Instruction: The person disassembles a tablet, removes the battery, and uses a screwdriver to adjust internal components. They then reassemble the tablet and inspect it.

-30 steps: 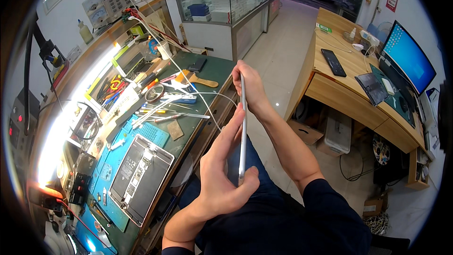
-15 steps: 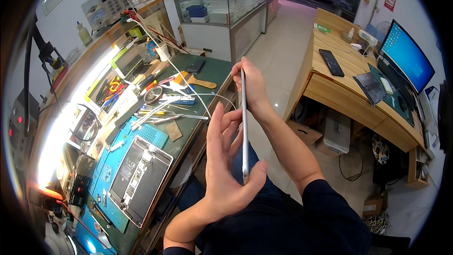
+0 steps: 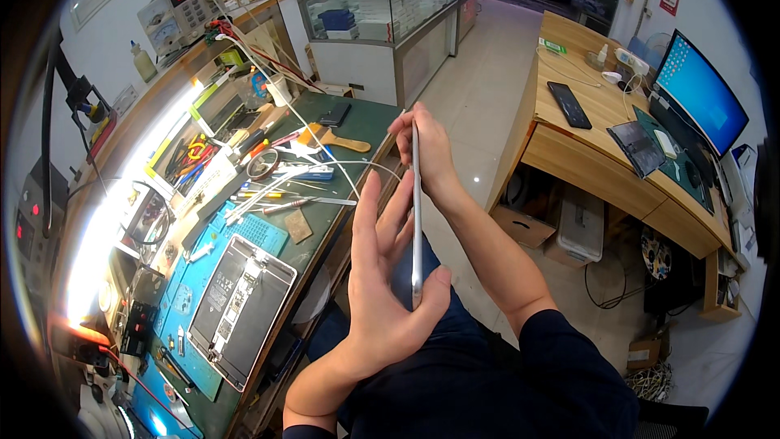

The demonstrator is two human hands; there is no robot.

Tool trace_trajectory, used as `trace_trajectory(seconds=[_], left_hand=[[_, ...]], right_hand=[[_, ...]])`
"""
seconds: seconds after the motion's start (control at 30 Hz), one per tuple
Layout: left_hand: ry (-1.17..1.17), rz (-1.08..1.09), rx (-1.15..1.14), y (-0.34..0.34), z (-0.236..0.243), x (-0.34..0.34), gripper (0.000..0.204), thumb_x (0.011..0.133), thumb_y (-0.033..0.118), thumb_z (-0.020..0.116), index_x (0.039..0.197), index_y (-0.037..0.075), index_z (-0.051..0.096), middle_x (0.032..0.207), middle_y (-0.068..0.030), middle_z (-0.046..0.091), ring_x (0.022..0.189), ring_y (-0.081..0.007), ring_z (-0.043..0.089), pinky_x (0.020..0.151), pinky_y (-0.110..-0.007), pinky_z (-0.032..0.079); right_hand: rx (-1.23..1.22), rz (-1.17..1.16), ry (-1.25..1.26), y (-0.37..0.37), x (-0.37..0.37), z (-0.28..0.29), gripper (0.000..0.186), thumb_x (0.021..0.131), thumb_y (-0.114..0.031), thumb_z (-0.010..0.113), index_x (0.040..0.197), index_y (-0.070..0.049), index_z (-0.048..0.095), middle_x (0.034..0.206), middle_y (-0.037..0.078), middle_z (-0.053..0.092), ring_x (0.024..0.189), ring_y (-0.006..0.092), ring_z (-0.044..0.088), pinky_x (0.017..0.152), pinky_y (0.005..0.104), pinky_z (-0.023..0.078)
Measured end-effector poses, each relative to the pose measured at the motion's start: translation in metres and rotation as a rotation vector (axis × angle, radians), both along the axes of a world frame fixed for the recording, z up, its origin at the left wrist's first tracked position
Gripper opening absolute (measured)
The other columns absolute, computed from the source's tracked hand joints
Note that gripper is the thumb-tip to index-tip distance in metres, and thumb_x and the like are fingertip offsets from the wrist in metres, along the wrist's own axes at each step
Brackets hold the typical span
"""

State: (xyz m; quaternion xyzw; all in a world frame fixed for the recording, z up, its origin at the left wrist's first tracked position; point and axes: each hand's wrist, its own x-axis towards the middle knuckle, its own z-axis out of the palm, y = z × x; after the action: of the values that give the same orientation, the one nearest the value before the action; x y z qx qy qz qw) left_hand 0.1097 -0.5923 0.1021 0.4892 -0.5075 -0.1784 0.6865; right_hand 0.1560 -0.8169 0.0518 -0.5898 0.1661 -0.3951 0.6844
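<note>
A thin silver-edged tablet-like panel (image 3: 417, 219) stands upright, nearly edge-on to me, so its faces are hidden. My right hand (image 3: 431, 154) grips its far end, fingers bent round the edge. At the near end, my left hand (image 3: 382, 301) has the panel in the crook between thumb and fingers; those fingers stretch up along its left side. To the left on the bench lies an opened tablet (image 3: 264, 309), its dark batteries and a narrow circuit board showing, on a blue work mat (image 3: 192, 284).
Tools, white cables (image 3: 276, 179) and a wooden-handled brush (image 3: 345, 142) crowd the green bench beside a bright lamp strip. On the right stands a wooden desk (image 3: 585, 158) with a black phone (image 3: 569, 106) and a monitor (image 3: 703, 97). A glass display case (image 3: 374, 16) stands beyond.
Both hands have shifted slightly left with the panel, and its near end has risen a little. The things on the bench have stayed in place.
</note>
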Motion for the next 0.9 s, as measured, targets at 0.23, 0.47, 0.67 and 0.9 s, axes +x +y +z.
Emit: trace_trajectory(seconds=[0.23, 0.47, 0.67, 0.9], left_hand=[[-0.112, -0.029, -0.037, 0.008, -0.023, -0.012, 0.106, 0.080, -0.008, 0.065, 0.164, -0.004, 0.001, 0.163, -0.0359, 0.030, 0.155, -0.0395, 0.033, 0.125, -0.048, 0.028], [-0.158, -0.117, -0.033, 0.014, -0.045, -0.015, 0.110, 0.082, -0.004, 0.067, 0.167, 0.001, -0.002, 0.170, -0.0317, 0.012, 0.157, -0.0386, 0.030, 0.123, -0.043, 0.029], [-0.109, -0.153, 0.004, 0.032, -0.085, -0.014, 0.105, 0.081, -0.004, 0.069, 0.165, -0.002, 0.006, 0.167, -0.0339, 0.022, 0.157, -0.0417, 0.027, 0.126, -0.046, 0.024], [-0.063, -0.216, 0.132, 0.060, -0.164, -0.014, 0.098, 0.075, -0.006, 0.066, 0.162, -0.005, 0.019, 0.162, -0.0354, 0.034, 0.152, -0.0455, 0.036, 0.124, -0.047, 0.030]], right_hand=[[0.053, -0.005, -0.121, 0.010, -0.016, 0.009, 0.049, 0.108, -0.043, 0.045, 0.079, -0.006, 0.059, 0.064, -0.002, 0.046, 0.059, 0.0086, 0.040, 0.056, 0.0280, 0.031], [-0.102, -0.052, -0.180, 0.013, -0.030, 0.015, 0.048, 0.108, -0.039, 0.047, 0.074, -0.006, 0.056, 0.064, -0.002, 0.046, 0.059, 0.0071, 0.041, 0.055, 0.0271, 0.030], [-0.142, -0.112, -0.124, 0.024, -0.045, -0.021, 0.043, 0.108, -0.030, 0.048, 0.072, -0.006, 0.051, 0.066, -0.002, 0.044, 0.063, 0.0068, 0.040, 0.057, 0.0270, 0.030], [-0.049, -0.161, 0.079, 0.051, -0.092, -0.124, 0.037, 0.108, -0.023, 0.048, 0.075, -0.005, 0.049, 0.068, -0.001, 0.045, 0.065, 0.0064, 0.042, 0.058, 0.0266, 0.034]])
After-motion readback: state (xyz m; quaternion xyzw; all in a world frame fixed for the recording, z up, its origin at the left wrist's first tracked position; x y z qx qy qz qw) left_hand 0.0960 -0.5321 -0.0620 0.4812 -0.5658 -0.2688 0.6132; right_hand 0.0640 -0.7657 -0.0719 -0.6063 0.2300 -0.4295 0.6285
